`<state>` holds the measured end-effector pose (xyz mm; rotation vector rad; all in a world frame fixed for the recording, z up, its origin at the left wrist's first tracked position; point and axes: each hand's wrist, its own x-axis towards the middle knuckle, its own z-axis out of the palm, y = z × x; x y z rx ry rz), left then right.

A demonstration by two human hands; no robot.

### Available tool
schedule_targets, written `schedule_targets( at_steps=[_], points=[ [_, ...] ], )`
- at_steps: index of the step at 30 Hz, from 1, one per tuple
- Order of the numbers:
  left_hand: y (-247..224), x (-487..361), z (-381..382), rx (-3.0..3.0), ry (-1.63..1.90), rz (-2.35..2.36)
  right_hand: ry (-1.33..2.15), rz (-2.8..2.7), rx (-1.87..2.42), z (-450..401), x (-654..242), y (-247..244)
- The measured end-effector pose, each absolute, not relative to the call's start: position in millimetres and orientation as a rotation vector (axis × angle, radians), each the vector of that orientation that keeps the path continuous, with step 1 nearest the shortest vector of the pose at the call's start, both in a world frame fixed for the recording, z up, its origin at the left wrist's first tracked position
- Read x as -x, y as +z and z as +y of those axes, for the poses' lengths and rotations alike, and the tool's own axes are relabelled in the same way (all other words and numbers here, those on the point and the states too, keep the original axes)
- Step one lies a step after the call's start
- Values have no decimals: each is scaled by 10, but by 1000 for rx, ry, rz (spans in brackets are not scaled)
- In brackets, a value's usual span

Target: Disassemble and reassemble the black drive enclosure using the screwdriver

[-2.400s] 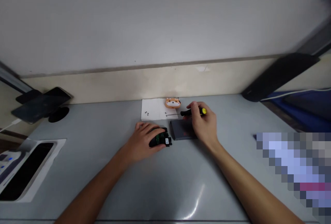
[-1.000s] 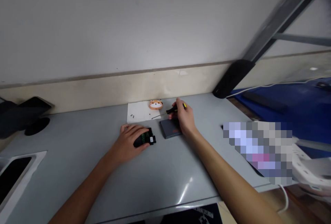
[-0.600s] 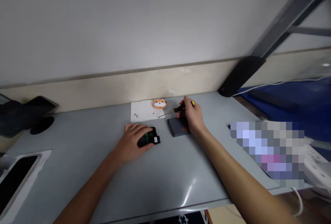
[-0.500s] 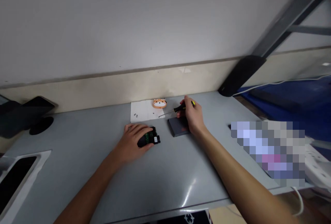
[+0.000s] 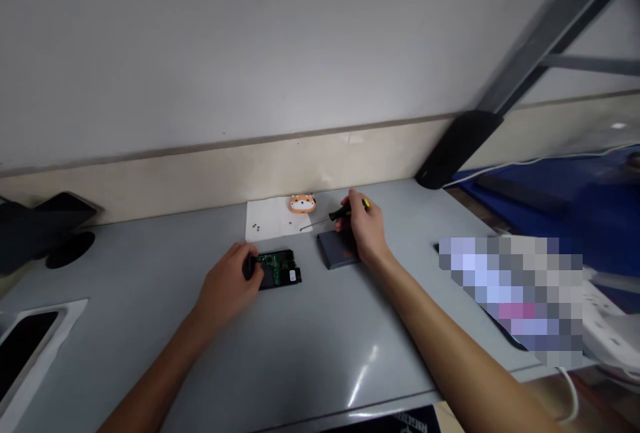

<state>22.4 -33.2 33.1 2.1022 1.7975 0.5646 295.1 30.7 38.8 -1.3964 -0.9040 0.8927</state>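
Screwdriver [image 5: 337, 215] sits gripped in the right hand [image 5: 369, 230]; left hand [image 5: 230, 281] pinches dark piece [image 5: 248, 265] by circuit board [image 5: 276, 269].

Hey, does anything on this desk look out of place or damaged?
Nothing looks clearly damaged or spilled. The oddest sight is the black device lying open, its green circuit board bare. Tiny dark bits sit on the white paper, one apart from the cluster.

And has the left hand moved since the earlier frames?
Yes: against the white paper, the left hand has shifted left, uncovering more of the green circuit board.
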Motion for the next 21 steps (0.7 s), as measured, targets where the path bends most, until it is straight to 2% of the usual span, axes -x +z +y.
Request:
schedule_targets(
  at_steps=[11, 17, 21],
  points=[
    [317, -208, -283, -2092, 676, 1740, 912, -899, 1393, 290, -2944, 411],
    [336, -230, -326, -2063, 489, 1888, 896, -918, 1375, 295, -2929, 397],
    [325, -237, -328, -2052, 505, 1892, 893, -907, 1364, 307, -2933, 394]
  ],
)
